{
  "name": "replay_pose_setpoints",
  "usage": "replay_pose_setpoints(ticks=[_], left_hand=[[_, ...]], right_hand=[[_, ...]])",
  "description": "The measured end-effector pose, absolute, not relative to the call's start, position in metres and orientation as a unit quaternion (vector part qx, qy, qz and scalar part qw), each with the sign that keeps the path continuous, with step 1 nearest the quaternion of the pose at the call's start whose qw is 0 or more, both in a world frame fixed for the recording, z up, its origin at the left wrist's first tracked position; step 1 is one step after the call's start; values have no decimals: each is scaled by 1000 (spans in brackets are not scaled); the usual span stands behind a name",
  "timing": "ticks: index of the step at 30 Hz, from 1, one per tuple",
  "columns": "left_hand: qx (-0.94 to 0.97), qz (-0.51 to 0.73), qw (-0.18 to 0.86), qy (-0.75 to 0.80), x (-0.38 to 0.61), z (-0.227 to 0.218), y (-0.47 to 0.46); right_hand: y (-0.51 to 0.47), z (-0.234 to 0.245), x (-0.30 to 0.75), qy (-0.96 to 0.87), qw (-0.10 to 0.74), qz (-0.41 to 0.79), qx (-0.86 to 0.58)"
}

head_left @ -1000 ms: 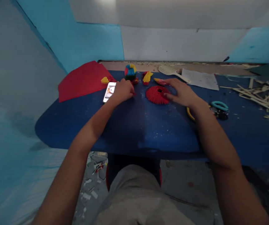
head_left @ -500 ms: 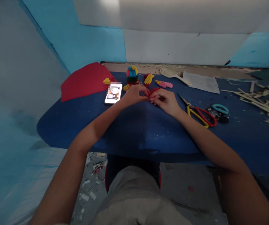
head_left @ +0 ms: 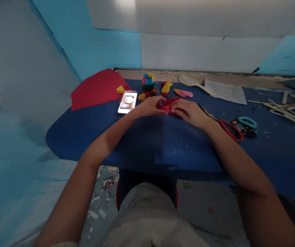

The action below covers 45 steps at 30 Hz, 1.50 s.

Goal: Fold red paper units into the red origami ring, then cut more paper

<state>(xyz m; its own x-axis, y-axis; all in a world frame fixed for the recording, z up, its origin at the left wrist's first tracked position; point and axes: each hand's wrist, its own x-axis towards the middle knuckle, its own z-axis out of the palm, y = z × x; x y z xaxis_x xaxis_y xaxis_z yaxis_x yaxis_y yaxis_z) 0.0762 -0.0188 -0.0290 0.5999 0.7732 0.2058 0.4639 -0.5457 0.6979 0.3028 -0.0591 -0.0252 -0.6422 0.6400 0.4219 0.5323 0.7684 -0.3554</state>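
The left hand [head_left: 151,106] curves thumb and fingers around the left side of a round red piece [head_left: 170,102], with red showing between them. The right hand [head_left: 191,113] lies over its right side, fingers bent onto it; its thumb is hidden, so I cannot tell whether it grips. The red piece sits between the hands near the middle of the blue table [head_left: 134,140], partly covered by both, and its centre cannot be made out.

Behind it stands a rounded multicoloured piece [head_left: 148,81] in blue, yellow, pink and green; it may be hollow, but its inside does not show. Beside it are a yellow-and-red piece [head_left: 166,88] and a pink one with a yellow tip [head_left: 183,93]. Another red-and-yellow piece [head_left: 147,95] lies just behind the left hand.

The upper left of the lit phone [head_left: 127,103] is pixelated. The right forearm hides part of the red-handled scissors [head_left: 221,120]; near them a teal ring [head_left: 247,121] lies by dark, indistinct bits. The loose sticks [head_left: 291,109] are cut off at the right edge.
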Motion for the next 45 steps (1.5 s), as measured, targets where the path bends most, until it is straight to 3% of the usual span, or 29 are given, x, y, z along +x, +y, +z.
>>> replay_pose_setpoints(ticks=[5, 8, 12, 16, 20, 34, 45], left_hand=[[854, 216, 314, 353, 76, -26, -20], [845, 253, 313, 351, 78, -26, -22], [813, 328, 318, 360, 83, -25, -27], [800, 358, 326, 355, 89, -23, -35], [792, 375, 319, 361, 92, -23, -40], [767, 388, 329, 391, 96, -18, -46], [798, 334, 383, 323, 106, -24, -46]], right_hand=[[-57, -28, 303, -908, 263, 94, -313], [-54, -34, 301, -866, 342, 104, -349], [-52, -42, 295, -712, 493, 280, -414], [-55, -42, 287, -599, 498, 466, -420], [-58, -41, 280, -537, 525, 512, -417], [-52, -46, 275, -566, 570, 436, -407], [-53, -51, 267, -683, 585, 181, -399]])
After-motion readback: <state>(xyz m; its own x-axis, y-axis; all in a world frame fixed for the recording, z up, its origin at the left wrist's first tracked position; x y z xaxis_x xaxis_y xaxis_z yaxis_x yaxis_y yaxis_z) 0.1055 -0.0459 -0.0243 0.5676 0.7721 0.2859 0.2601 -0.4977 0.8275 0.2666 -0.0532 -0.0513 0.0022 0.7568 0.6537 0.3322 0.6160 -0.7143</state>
